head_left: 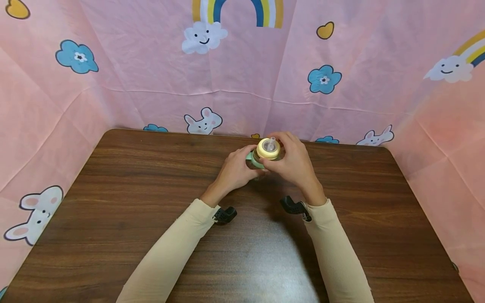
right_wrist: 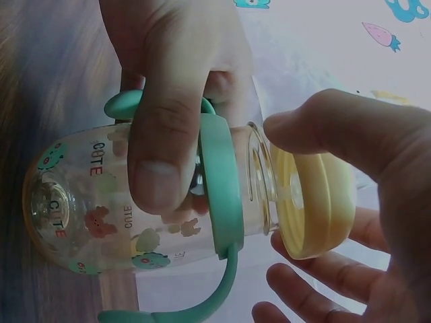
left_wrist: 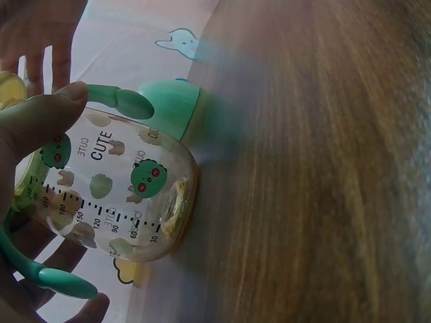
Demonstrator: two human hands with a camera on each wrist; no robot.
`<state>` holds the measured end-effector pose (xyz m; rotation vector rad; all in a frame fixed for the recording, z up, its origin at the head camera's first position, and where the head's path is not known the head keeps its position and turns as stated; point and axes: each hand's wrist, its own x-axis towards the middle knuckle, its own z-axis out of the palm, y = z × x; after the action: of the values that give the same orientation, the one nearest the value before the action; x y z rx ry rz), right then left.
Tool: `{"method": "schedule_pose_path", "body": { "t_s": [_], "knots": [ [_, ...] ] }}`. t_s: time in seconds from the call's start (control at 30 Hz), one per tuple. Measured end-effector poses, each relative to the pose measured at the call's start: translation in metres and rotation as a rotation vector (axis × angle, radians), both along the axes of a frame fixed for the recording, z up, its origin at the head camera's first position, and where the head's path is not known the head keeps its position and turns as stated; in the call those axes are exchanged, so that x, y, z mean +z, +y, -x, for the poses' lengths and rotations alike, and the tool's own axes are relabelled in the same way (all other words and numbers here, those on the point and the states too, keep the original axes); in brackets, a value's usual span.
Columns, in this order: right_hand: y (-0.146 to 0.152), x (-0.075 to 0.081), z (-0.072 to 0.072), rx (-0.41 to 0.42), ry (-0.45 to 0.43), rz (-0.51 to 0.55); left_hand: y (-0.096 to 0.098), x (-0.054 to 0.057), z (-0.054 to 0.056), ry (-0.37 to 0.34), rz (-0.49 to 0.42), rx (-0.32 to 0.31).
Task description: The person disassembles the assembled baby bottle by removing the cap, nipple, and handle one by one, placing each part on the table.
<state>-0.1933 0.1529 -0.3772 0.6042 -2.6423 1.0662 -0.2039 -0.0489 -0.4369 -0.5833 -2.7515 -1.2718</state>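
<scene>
A clear baby bottle [left_wrist: 114, 195] with printed cartoon faces and a measuring scale stands near the table's far edge. Around its upper body runs a green ring [right_wrist: 222, 182] with two curved handles. My left hand [head_left: 236, 168] grips the bottle at this ring, thumb across the front. With thumb and fingers, my right hand [head_left: 293, 162] holds the yellow screw collar [right_wrist: 326, 208] at the bottle's mouth. A clear teat [head_left: 272, 143] points up from the collar. In the right wrist view, the threads of the bottle neck [right_wrist: 258, 178] show below the collar.
A green dome-shaped cap [left_wrist: 172, 104] stands behind the bottle in the left wrist view. The brown wooden table [head_left: 151, 189] meets a pink patterned cloth [head_left: 250, 71] at its back and sides. Both wrists carry black camera mounts [head_left: 226, 215].
</scene>
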Motion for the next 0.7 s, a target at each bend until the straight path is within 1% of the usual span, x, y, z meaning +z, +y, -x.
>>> {"method": "schedule_pose_path", "body": {
  "t_s": [0.17,0.53,0.7],
  "knots": [
    [0.001,0.0005,-0.0003,0.014,-0.013,0.005,0.0,-0.0008,0.0004,0.011,0.004,-0.001],
    [0.002,0.0001,-0.0008,0.026,-0.028,0.004,-0.0006,-0.0027,0.0002,0.012,0.007,-0.002],
    [0.003,0.0005,-0.0003,0.034,-0.03,0.002,-0.0005,-0.0018,0.0011,0.007,0.01,-0.001]
  ]
}}
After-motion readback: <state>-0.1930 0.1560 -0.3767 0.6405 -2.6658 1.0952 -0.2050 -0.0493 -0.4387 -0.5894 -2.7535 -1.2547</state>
